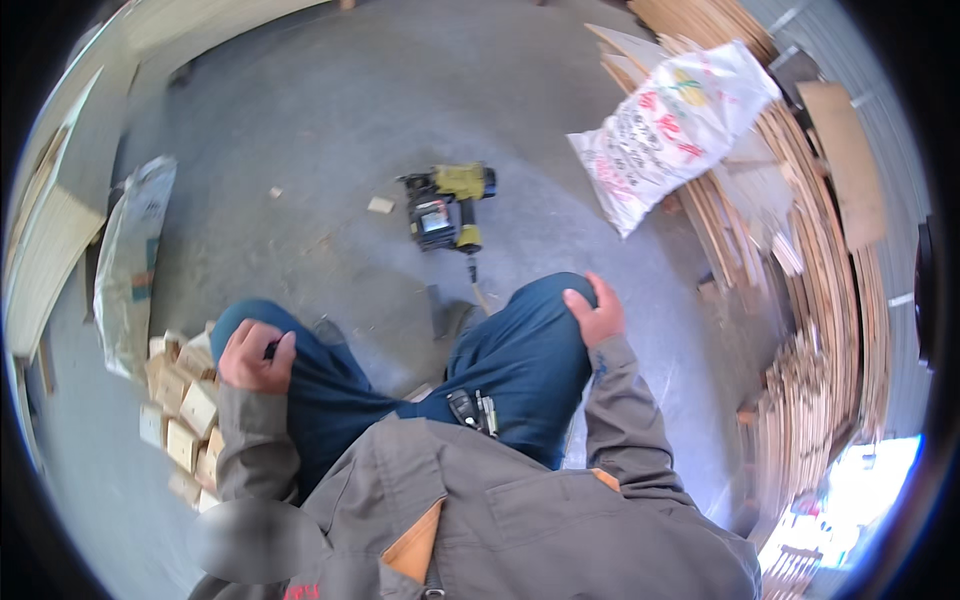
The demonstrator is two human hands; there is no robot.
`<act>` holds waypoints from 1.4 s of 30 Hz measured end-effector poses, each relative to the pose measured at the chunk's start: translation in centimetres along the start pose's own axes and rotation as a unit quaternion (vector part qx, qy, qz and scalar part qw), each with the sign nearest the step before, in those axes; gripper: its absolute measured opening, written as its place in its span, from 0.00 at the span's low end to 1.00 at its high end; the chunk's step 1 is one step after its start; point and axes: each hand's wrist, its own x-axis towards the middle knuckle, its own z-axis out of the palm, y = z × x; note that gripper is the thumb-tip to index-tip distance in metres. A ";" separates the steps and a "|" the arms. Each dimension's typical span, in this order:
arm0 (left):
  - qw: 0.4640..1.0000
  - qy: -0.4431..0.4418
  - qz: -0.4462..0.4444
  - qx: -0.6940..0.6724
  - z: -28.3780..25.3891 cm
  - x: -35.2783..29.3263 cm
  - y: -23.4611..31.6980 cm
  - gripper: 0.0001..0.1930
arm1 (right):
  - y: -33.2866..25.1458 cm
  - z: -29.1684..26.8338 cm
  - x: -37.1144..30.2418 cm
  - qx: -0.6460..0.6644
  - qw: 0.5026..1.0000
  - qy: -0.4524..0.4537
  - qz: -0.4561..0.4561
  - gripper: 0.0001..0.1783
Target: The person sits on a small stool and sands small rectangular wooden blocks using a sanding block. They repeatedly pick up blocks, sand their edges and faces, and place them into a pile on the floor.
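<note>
My left hand point(258, 357) rests on my left knee with its fingers curled in. A small dark patch shows between thumb and forefinger; whether it is a thing or a shadow is unclear. My right hand point(598, 312) lies on my right knee, thumb apart from the fingers, part of which drop out of sight over the far side. Neither hand touches the yellow-green and black nail gun point(447, 207), which lies on the floor beyond my knees. An air hose point(480, 296) runs from its grip back toward my right leg.
Cut wooden blocks point(190, 405) are heaped beside my left leg, near a clear plastic bag point(135, 265). A printed white sack point(670, 130) lies on stacked boards point(790, 190) at the right. A small wood scrap point(381, 205) sits by the nail gun.
</note>
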 end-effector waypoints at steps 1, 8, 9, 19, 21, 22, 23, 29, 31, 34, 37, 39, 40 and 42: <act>1.000 0.000 -0.008 0.011 0.1 -0.2 -0.2 0.08 | -0.6 0.0 -0.1 0.010 1.000 -0.003 0.005 0.39; 0.999 -0.021 0.001 0.029 0.6 -0.1 -0.5 0.09 | -1.8 -0.8 -0.4 0.022 0.999 -0.010 0.035 0.39; 0.999 -0.023 0.003 0.032 0.6 -0.1 -0.4 0.09 | -1.5 -0.7 -0.4 0.026 0.999 -0.007 0.033 0.39; 0.998 -0.033 0.018 0.055 0.6 -0.4 -0.1 0.09 | -1.1 -0.8 -0.6 0.034 0.999 -0.004 0.032 0.40; 0.998 -0.034 0.011 0.050 0.6 -0.4 0.0 0.09 | -0.9 -0.6 -0.6 0.042 0.999 0.000 0.028 0.40; 0.998 -0.035 0.008 0.048 0.6 -0.5 -0.1 0.09 | -0.8 -0.6 -0.5 0.045 0.999 0.003 0.026 0.40; 0.998 -0.034 0.012 0.056 0.6 -0.6 -0.3 0.09 | -0.7 -0.4 -0.6 0.047 0.999 0.006 0.024 0.40; 1.000 -0.028 -0.010 0.001 0.7 0.0 0.4 0.07 | 0.1 -1.0 -1.1 0.027 0.999 0.023 0.020 0.40; 0.999 -0.002 0.006 -0.044 0.7 0.0 -1.3 0.07 | -0.1 -0.5 -1.3 0.042 0.998 0.028 0.024 0.40; 0.997 0.052 0.007 -0.049 0.0 -0.8 -3.1 0.06 | -0.1 -0.5 -0.9 0.047 0.999 0.020 0.011 0.40; 0.999 0.046 -0.008 0.014 -0.7 -1.3 -5.0 0.16 | -0.9 -1.4 -1.3 0.056 0.998 -0.002 0.040 0.41; 0.994 0.011 0.001 0.105 -1.0 -1.2 -5.0 0.26 | -0.5 -1.8 -1.4 0.054 0.997 -0.016 0.058 0.41; 0.989 -0.010 -0.002 0.148 -0.9 -1.4 -5.3 0.30 | -0.5 -1.9 -1.4 0.055 0.996 -0.026 0.064 0.42; 0.982 -0.053 -0.028 0.178 -0.8 -1.8 -5.6 0.37 | -0.7 -2.2 -1.5 0.056 0.995 -0.031 0.070 0.42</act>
